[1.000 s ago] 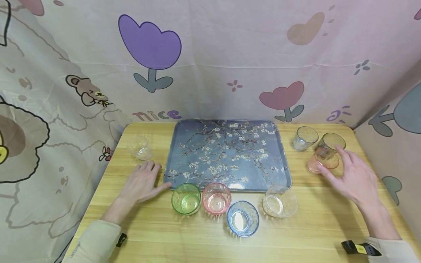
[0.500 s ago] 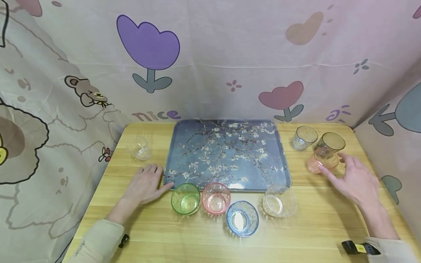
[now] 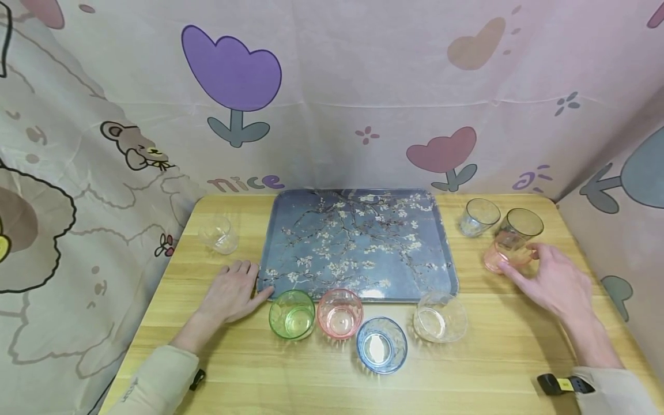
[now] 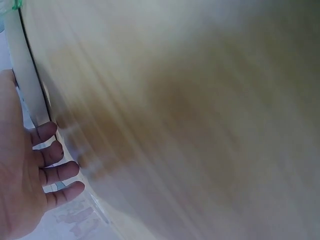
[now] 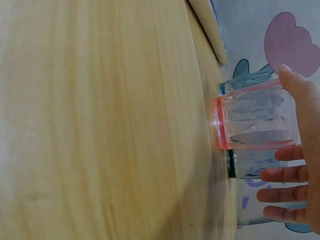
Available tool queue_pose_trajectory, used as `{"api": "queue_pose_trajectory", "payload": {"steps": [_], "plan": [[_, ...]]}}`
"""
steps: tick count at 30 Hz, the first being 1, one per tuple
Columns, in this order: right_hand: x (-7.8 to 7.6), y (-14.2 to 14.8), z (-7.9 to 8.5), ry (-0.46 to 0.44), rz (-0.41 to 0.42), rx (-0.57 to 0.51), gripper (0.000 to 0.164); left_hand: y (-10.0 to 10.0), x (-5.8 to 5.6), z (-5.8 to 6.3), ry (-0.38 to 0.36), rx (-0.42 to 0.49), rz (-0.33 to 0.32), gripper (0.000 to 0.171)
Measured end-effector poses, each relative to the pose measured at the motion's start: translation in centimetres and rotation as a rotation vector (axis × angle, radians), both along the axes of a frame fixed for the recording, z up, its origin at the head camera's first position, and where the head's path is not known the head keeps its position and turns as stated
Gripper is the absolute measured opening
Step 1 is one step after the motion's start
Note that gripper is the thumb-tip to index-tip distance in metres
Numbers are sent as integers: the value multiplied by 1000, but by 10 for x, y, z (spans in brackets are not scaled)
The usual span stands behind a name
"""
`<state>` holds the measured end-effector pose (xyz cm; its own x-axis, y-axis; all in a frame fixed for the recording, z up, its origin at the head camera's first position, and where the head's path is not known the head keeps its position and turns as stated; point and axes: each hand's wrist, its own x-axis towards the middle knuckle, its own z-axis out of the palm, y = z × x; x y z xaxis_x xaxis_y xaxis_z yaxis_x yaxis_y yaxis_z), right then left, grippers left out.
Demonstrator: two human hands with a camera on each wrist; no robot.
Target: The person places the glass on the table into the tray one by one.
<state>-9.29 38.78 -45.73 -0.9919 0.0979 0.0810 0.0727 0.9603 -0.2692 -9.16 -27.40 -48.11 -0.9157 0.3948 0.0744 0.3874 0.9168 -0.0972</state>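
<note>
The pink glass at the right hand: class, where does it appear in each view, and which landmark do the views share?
Head: the pink glass is right of centre, between thumb and fingers of the right hand.
Left wrist: not in it.
Right wrist: the pink glass is right of centre, about mid-height.
Shared landmark: the wooden table.

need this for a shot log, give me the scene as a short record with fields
left hand: thumb at near left corner of tray
right hand: thumb and fingers around right-hand pink glass
beyond that glass: smoky brown glass, grey glass
tray's near side, left to right: green glass, front pink glass, blue glass, front clear glass
left of tray: rear clear glass
</note>
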Motion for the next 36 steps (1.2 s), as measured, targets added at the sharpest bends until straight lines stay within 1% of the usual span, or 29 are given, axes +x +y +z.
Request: {"api": "queue_pose_trajectory", "payload": {"steps": [6,8,12,16,20,24,31,36], "plan": [[-5,0,-1,-7,-2,9,91,0,0,0,1,-3,-2,61],[-7,-1,0,-16,-4,17,94,0,-1,0,1,-2,-5,59],[-10,-2,2,-31,-13,30,94,1,-1,0,-2,2,-8,56],[-14,-5,3,-44,-12,31,88,2,-2,0,-30,-1,4,55],[-17,-8,3,-45,-8,24,87,2,-3,-1,-51,-20,14,54],[-19,-8,3,-41,-3,19,88,2,-3,-1,-38,-25,7,49],[-20,-8,5,-31,1,8,82,4,-4,1,14,-11,-27,33],[-20,-9,6,-27,5,9,81,5,-3,1,-7,-19,-19,32]]}}
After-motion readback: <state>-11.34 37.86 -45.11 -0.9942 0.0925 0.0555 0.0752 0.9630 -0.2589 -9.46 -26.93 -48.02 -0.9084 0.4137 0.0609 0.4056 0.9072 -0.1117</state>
